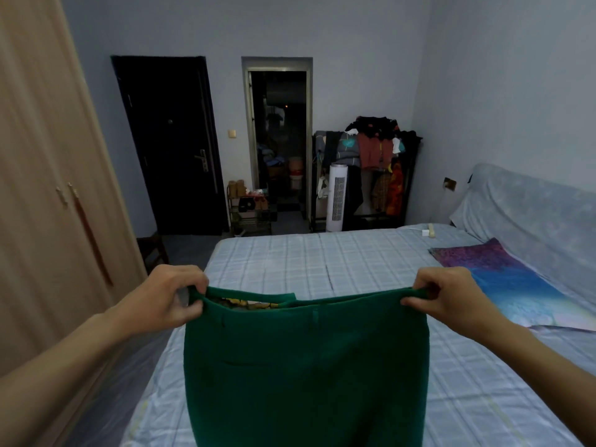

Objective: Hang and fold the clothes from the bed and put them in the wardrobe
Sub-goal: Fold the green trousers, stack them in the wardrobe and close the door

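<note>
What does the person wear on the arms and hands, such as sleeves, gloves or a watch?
Nothing worn shows. The left hand and right hand have no gloves and no visible ring. The left forearm and right forearm are bare up to the picture's edge: no sleeve, watch or bracelet.

green garment held up over the bed

the dark green garment hangs straight down, its waistband stretched level between the left hand and right hand, each pinching one end. yellow patterned lining shows inside the open waist. the bed below has a pale checked sheet. the light wood wardrobe stands left, doors closed
</note>
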`<state>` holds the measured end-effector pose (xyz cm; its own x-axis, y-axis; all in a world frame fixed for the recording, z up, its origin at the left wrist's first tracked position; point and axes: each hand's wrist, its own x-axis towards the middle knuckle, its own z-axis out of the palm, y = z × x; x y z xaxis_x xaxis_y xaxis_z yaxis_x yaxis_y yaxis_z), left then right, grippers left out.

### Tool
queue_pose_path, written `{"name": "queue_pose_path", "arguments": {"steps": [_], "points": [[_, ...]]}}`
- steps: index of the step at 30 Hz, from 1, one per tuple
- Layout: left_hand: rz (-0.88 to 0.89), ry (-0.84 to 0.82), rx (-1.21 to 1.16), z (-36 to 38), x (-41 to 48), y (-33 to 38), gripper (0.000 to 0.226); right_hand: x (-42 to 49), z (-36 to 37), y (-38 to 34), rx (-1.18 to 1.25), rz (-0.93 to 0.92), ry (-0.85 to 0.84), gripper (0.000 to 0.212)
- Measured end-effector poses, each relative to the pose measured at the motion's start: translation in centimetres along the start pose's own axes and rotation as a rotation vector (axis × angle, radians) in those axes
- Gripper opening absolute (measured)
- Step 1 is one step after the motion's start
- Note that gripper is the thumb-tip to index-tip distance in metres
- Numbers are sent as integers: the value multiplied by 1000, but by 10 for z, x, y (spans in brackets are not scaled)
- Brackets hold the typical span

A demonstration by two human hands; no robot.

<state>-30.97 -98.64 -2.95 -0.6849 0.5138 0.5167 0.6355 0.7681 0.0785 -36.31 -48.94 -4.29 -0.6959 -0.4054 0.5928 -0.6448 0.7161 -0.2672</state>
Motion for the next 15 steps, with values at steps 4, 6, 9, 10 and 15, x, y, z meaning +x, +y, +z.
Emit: {"name": "queue_pose_path", "arguments": {"steps": [4, 6, 9, 10, 15], "points": [[-93, 33, 53, 16, -1, -1, 40, 6, 7, -2, -11, -5, 31, 50], [-154, 46, 59, 24, -1, -1, 48, 9, 11, -1, 41, -1, 33, 46], [-205, 54, -27, 22, 2, 1, 46, 9, 12, 3, 87, 62, 51, 45], [-200, 56, -64, 21, 3, 2, 43, 7, 11, 4, 99, 82, 47, 41], [-19, -59, -61, 17, 0, 4, 23, 3, 3, 4, 155, 89, 54, 31]]}}
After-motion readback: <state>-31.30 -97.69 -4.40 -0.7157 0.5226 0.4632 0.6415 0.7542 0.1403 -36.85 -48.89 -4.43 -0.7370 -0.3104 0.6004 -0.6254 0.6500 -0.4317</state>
